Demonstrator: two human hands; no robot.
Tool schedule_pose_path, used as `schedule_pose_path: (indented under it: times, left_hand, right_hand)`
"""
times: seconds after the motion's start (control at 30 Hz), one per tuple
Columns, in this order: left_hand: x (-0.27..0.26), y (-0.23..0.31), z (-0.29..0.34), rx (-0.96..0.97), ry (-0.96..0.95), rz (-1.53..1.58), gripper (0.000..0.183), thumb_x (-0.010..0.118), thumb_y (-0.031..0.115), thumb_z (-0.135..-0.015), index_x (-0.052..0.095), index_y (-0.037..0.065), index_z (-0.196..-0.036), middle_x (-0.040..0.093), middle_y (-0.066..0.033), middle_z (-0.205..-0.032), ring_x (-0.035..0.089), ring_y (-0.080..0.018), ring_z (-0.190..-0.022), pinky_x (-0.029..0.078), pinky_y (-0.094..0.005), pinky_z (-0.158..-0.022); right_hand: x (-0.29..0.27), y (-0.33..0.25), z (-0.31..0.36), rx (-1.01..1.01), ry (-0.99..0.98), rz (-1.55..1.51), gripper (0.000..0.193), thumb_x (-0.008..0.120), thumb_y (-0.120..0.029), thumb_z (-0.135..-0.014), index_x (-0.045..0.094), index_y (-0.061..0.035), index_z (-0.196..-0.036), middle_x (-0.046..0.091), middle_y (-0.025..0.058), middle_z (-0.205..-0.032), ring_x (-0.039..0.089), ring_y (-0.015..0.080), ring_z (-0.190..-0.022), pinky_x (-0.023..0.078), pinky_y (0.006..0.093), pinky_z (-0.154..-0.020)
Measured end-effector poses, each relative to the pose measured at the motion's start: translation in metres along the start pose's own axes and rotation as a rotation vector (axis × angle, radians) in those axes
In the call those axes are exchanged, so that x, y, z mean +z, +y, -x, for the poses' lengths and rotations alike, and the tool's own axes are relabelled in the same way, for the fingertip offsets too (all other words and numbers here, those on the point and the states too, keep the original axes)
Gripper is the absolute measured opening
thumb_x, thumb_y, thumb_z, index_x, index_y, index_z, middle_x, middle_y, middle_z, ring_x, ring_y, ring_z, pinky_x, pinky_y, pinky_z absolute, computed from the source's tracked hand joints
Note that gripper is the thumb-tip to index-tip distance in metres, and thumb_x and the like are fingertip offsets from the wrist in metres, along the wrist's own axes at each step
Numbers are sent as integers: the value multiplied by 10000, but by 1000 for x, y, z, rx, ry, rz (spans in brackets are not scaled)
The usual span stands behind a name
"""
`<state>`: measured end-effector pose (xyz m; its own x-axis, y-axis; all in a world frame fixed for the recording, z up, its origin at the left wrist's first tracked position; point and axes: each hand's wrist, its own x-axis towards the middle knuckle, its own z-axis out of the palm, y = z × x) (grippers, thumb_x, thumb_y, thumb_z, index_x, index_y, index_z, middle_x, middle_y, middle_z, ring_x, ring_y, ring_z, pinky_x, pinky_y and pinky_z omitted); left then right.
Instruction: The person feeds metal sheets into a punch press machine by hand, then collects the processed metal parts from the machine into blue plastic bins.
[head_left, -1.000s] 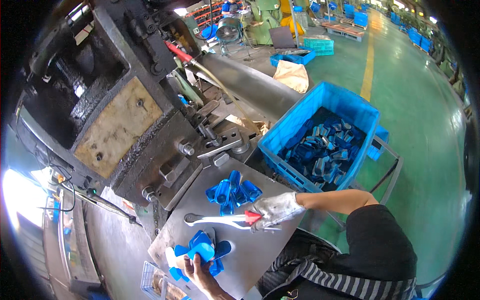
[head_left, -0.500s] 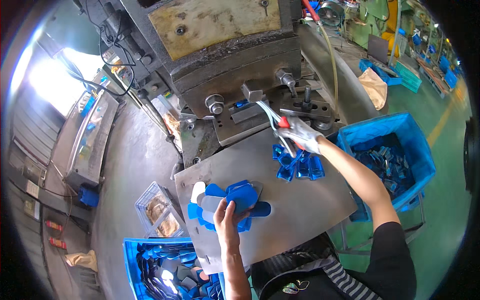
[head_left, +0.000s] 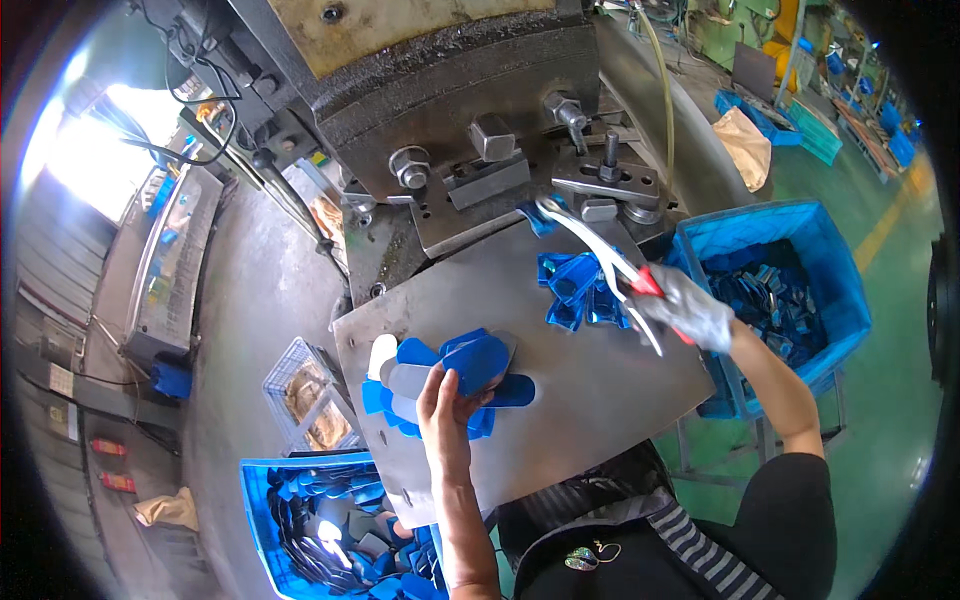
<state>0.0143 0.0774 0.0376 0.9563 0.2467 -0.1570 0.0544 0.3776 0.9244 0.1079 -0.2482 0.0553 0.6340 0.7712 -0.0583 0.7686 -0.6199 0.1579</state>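
My left hand pinches a flat blue metal blank with rounded ends. It holds the blank over a loose heap of flat blue and grey blanks on the steel plate. My right hand, in a pale glove, is closed round red-handled pliers. At the tip of their jaws is a bent blue metal piece, near the plate's far edge. Below the jaws lie several bent blue pieces. Behind the plate stands the press die, with no blue piece visible in it.
The heavy press with bolts and clamps fills the far side. A blue bin with bent pieces stands at right, another blue bin with flat blanks at lower left. Beside that is a grey-blue crate. A hose hangs at the back.
My right hand has drawn the pliers back from the die, rightward and nearer, with a bent blue piece at the jaws. My left hand stays over the heap with its blank.
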Motion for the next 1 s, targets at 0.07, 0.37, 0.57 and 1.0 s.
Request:
schedule_pose_path:
  times: [0.07,0.37,0.57,1.0]
  left_hand:
    - [3,2,0,-11,17,16,403,503,212,-928,457,-79,-1203,594,-189,-1067,660,-287,-879,561,-299,-695]
    - [24,-5,-9,-73,-117,102,408,431,294,-969,518,-71,-1130,637,-203,-1018,657,-298,-892,550,-312,-735]
    - [23,3,-3,-36,-98,13,444,466,327,-955,466,-19,-1235,614,-168,-1064,645,-272,-937,526,-328,-795]
    - [-15,-23,-4,588,-40,-1437,561,738,307,-717,531,140,-1211,462,-103,-1326,401,-283,-1263,244,-487,-1061]
  right_hand:
    - [-22,-22,9,507,-129,-1077,456,599,-241,-822,465,-62,-1220,548,133,-878,575,229,-869,472,356,-749]
    - [-52,-74,36,417,-57,-656,394,532,-344,-890,455,-53,-1143,615,202,-761,615,392,-706,500,453,-629]
    - [-53,-85,18,289,-158,-541,417,489,-365,-907,450,-66,-1194,624,201,-807,633,351,-749,510,451,-701]
    - [-28,53,-136,440,127,-911,197,568,-247,-864,500,-62,-862,535,120,-702,490,229,-622,398,377,-584]
